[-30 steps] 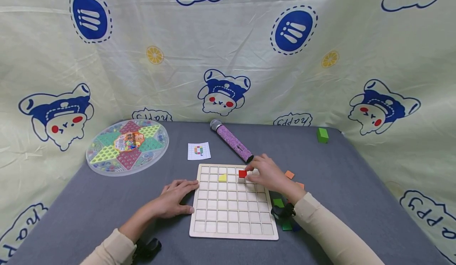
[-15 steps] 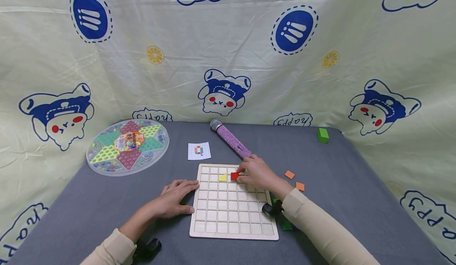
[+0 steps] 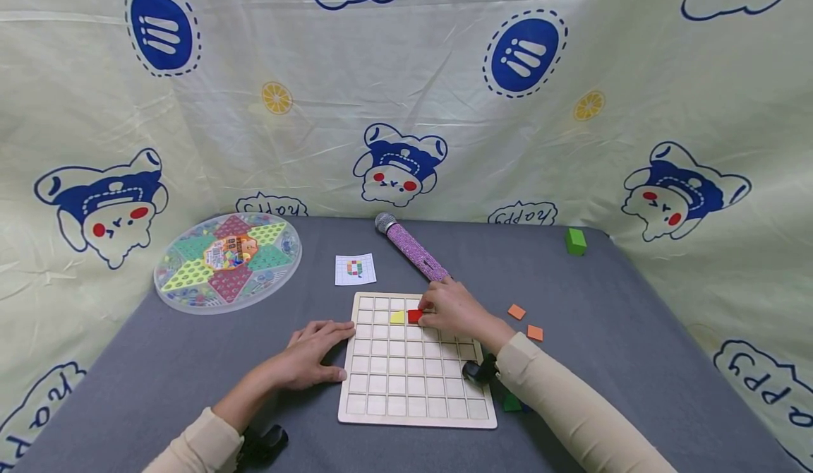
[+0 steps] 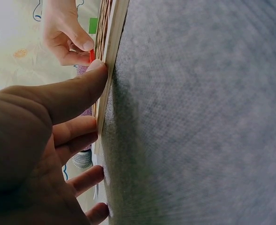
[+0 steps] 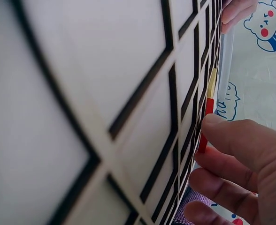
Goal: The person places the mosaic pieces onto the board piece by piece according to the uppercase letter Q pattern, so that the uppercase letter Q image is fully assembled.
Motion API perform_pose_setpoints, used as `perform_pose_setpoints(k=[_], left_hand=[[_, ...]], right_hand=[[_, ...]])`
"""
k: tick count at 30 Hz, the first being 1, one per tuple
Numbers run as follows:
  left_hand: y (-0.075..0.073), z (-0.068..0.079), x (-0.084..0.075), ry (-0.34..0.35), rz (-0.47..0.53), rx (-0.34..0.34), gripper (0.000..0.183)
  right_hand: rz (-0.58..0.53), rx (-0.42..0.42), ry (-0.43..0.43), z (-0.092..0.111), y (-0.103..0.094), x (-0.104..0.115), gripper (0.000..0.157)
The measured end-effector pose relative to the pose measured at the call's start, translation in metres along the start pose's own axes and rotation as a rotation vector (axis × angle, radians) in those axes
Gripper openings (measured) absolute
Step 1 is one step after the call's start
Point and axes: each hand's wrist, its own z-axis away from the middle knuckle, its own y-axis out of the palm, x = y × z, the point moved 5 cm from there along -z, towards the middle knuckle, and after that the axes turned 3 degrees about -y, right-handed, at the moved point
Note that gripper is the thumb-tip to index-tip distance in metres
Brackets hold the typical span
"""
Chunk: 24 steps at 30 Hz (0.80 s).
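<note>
A pale wooden grid board [image 3: 396,367] lies on the table, and a yellow tile [image 3: 396,317] sits in one of its upper cells. My right hand [image 3: 457,310] pinches a red square tile [image 3: 414,316] by its edge, just right of the yellow one. In the right wrist view the thumb and a finger hold the red tile [image 5: 206,124] at the board's surface; whether it lies flat in a cell I cannot tell. My left hand [image 3: 305,360] rests at the board's left edge, its thumb and fingertips touching the rim, as the left wrist view shows.
Behind the board lie a small pattern card [image 3: 355,270] and a purple glittery microphone [image 3: 413,247]. A round Chinese checkers board [image 3: 229,262] is at the left. Orange tiles [image 3: 535,332] and a green piece [image 3: 512,402] lie to the right, a green block [image 3: 575,242] farther back.
My right hand has slid left across the board with the red tile, bringing it close to the yellow tile. The left hand stays where it was.
</note>
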Motion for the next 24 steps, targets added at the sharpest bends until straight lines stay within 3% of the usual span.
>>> perform_pose_setpoints(k=[15,24], left_hand=[[-0.0015,0.0013,-0.0013,0.043,0.004,-0.017,0.067],[-0.0026,0.0011,-0.0025,0.029,0.006,-0.014,0.067]], right_hand=[[0.052,-0.027,-0.073,-0.0011,0.0023,0.0031,0.019],[-0.015,-0.036,-0.007,0.0060,-0.0064,-0.0014,0.021]])
